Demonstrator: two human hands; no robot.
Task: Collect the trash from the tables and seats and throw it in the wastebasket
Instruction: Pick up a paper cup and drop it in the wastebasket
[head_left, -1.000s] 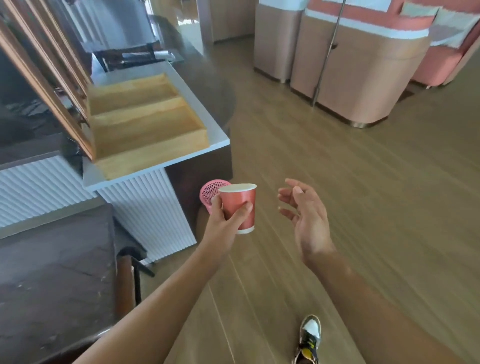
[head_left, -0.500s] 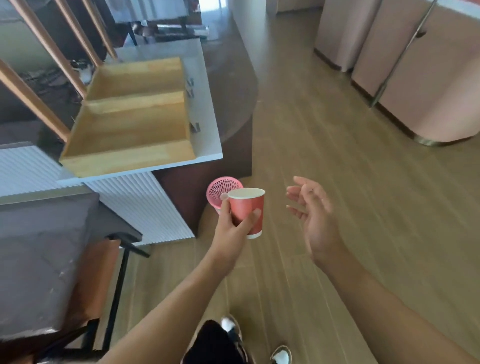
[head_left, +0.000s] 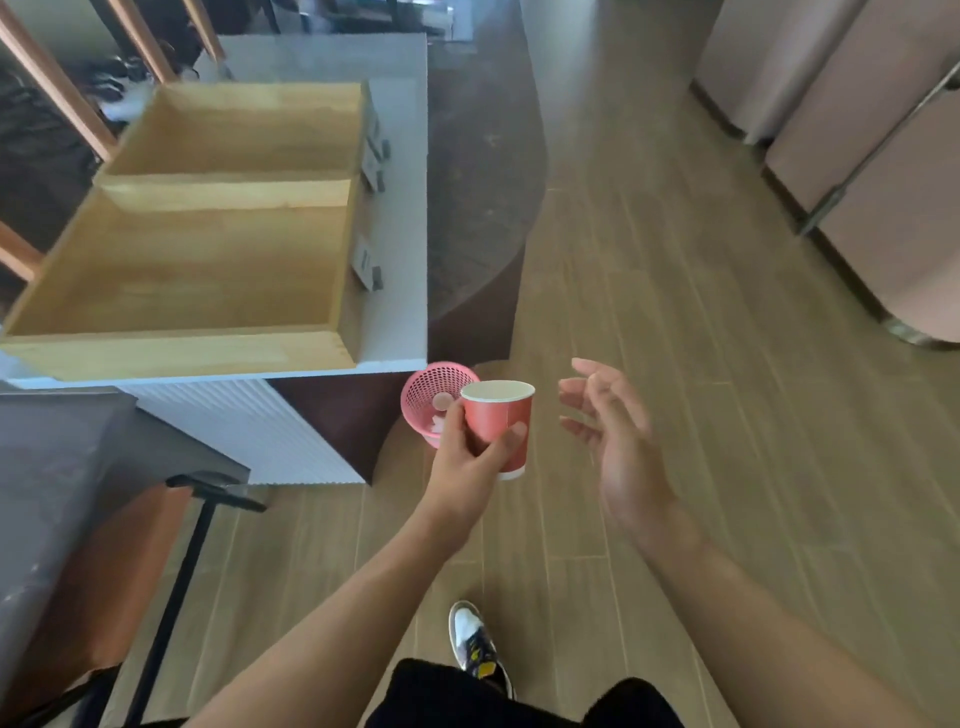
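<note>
Red paper cup (head_left: 501, 415), upright with its white rim on top, gripped in the left hand (head_left: 462, 478), thumb and fingers curled round its wall. It's up in the air, overlapping the right edge of the pink mesh wastebasket (head_left: 418, 397), which stands on the plank floor (head_left: 675, 312) by the white counter (head_left: 400, 208). Right hand (head_left: 618, 457) alongside, holding nothing, fingers spread and loosely bent.
</note>
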